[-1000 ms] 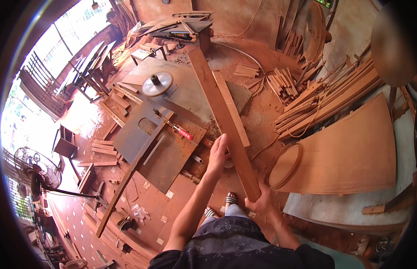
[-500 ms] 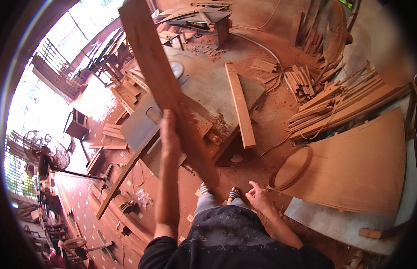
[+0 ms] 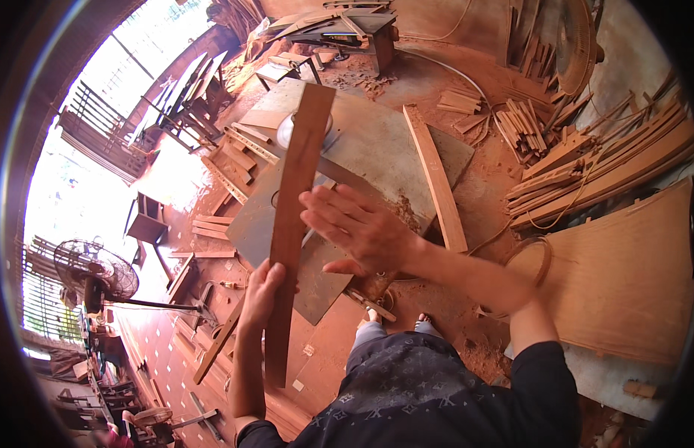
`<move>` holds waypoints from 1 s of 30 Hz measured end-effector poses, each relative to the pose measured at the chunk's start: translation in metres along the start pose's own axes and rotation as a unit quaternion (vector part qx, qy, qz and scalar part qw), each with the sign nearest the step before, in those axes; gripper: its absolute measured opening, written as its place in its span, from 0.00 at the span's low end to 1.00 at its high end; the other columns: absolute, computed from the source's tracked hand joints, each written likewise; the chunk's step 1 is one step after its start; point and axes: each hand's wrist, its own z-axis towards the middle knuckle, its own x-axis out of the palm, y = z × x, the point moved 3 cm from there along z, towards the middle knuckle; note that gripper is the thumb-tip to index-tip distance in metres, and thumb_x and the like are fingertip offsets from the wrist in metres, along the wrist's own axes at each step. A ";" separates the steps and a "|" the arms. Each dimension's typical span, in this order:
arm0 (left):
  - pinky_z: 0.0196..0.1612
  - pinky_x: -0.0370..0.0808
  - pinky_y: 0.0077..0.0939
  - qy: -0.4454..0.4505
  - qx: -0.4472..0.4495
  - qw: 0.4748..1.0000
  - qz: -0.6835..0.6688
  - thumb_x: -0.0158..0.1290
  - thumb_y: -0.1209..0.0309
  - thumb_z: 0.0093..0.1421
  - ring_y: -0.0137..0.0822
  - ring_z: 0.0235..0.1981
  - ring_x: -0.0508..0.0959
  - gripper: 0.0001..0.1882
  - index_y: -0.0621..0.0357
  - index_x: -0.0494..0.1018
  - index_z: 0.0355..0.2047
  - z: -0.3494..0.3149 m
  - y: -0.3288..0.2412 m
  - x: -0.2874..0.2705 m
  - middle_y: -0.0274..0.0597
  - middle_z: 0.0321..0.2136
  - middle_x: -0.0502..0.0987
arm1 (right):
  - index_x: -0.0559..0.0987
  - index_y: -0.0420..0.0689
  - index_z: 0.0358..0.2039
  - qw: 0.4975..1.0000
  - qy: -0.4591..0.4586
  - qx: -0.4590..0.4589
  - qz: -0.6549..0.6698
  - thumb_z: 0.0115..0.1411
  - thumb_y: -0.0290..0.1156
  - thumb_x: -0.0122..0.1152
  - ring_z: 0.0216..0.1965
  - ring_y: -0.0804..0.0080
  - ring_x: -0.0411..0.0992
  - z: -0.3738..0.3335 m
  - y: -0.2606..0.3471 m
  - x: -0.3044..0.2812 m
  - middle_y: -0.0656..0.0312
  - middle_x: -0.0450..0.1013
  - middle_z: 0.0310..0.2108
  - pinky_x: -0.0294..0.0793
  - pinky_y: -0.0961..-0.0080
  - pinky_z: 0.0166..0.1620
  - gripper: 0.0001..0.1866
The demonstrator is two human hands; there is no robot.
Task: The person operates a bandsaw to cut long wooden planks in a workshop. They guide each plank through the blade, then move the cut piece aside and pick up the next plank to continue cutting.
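Observation:
A long reddish-brown wooden board [image 3: 298,164] slants up through the middle of the view, above a grey machine table [image 3: 369,138]. Its lower part is gripped by my left hand [image 3: 263,293], thumb lying along the wood. My right hand [image 3: 354,228] is raised at the board's right side with fingers stretched out and thumb apart. Its fingertips come close to the board's edge; I cannot tell whether they touch. A second, lighter plank [image 3: 435,179] lies across the right part of the table, its near end jutting past the edge.
Stacked wood strips [image 3: 601,172] lie at the right, near a large curved wooden panel [image 3: 615,276]. A standing fan [image 3: 97,272] is at the left, another fan [image 3: 576,48] at the far right. Small offcuts [image 3: 212,226] and sawdust cover parts of the floor.
The board has come down and swung more upright, still in my left hand. My right hand has risen from beside my leg to the board. The view has shifted slightly.

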 end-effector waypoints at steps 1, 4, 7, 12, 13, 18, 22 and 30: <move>0.37 0.78 0.27 0.014 -0.004 1.000 0.000 0.53 0.47 0.72 0.31 0.32 0.82 0.26 0.62 0.74 0.45 0.005 0.013 -0.004 0.39 0.32 0.80 | 0.65 0.40 0.72 0.999 0.013 -0.041 -0.003 0.68 0.64 0.53 0.78 0.53 0.52 0.012 -0.008 0.007 0.51 0.58 0.76 0.48 0.51 0.78 0.45; 0.41 0.77 0.28 0.045 -0.003 0.999 0.010 0.55 0.48 0.70 0.29 0.35 0.79 0.27 0.64 0.74 0.47 0.014 0.032 -0.013 0.37 0.33 0.78 | 0.64 0.46 0.74 0.989 0.083 -0.108 -0.053 0.66 0.67 0.53 0.79 0.60 0.51 0.028 -0.044 0.025 0.56 0.56 0.77 0.45 0.54 0.79 0.47; 0.43 0.80 0.29 0.055 0.023 0.996 0.058 0.56 0.47 0.69 0.29 0.38 0.80 0.31 0.65 0.74 0.54 0.024 0.076 -0.044 0.37 0.37 0.78 | 0.64 0.50 0.74 0.982 0.080 -0.120 -0.126 0.65 0.68 0.53 0.78 0.63 0.51 0.044 -0.091 0.022 0.61 0.55 0.78 0.49 0.54 0.78 0.47; 0.44 0.71 0.25 0.059 -0.022 0.998 -0.027 0.56 0.52 0.68 0.26 0.38 0.70 0.22 0.62 0.73 0.43 0.018 0.088 -0.063 0.31 0.35 0.74 | 0.64 0.42 0.73 0.957 0.052 0.169 -0.230 0.68 0.72 0.46 0.75 0.53 0.59 0.033 -0.229 -0.005 0.50 0.61 0.74 0.57 0.51 0.75 0.49; 0.44 0.71 0.25 0.055 -0.022 0.996 -0.069 0.55 0.51 0.69 0.26 0.38 0.71 0.23 0.62 0.73 0.44 0.019 0.083 -0.064 0.31 0.36 0.75 | 0.64 0.40 0.73 0.960 0.009 0.178 -0.215 0.69 0.72 0.45 0.74 0.51 0.59 0.030 -0.236 -0.008 0.47 0.61 0.74 0.57 0.51 0.75 0.49; 0.50 0.79 0.33 -0.039 -0.015 0.977 -0.208 0.43 0.42 0.75 0.37 0.43 0.82 0.33 0.62 0.74 0.56 0.037 0.091 -0.118 0.44 0.43 0.83 | 0.66 0.35 0.70 0.969 -0.042 0.237 0.049 0.71 0.66 0.48 0.72 0.46 0.62 0.023 -0.145 0.020 0.39 0.64 0.70 0.65 0.54 0.70 0.46; 0.42 0.84 0.50 -0.149 0.096 0.943 -0.281 0.32 0.28 0.70 0.53 0.37 0.85 0.47 0.65 0.74 0.52 0.040 0.050 -0.152 0.59 0.38 0.83 | 0.68 0.33 0.68 0.921 0.003 0.280 0.272 0.67 0.58 0.63 0.67 0.43 0.69 0.023 -0.042 0.097 0.37 0.70 0.65 0.70 0.57 0.67 0.43; 0.43 0.82 0.50 -0.245 0.258 0.849 -0.391 0.33 0.28 0.70 0.49 0.38 0.83 0.44 0.56 0.75 0.55 0.057 0.037 -0.196 0.50 0.40 0.82 | 0.69 0.38 0.65 0.849 0.072 0.310 0.421 0.55 0.48 0.79 0.60 0.40 0.74 0.032 0.114 0.197 0.38 0.73 0.60 0.75 0.55 0.62 0.45</move>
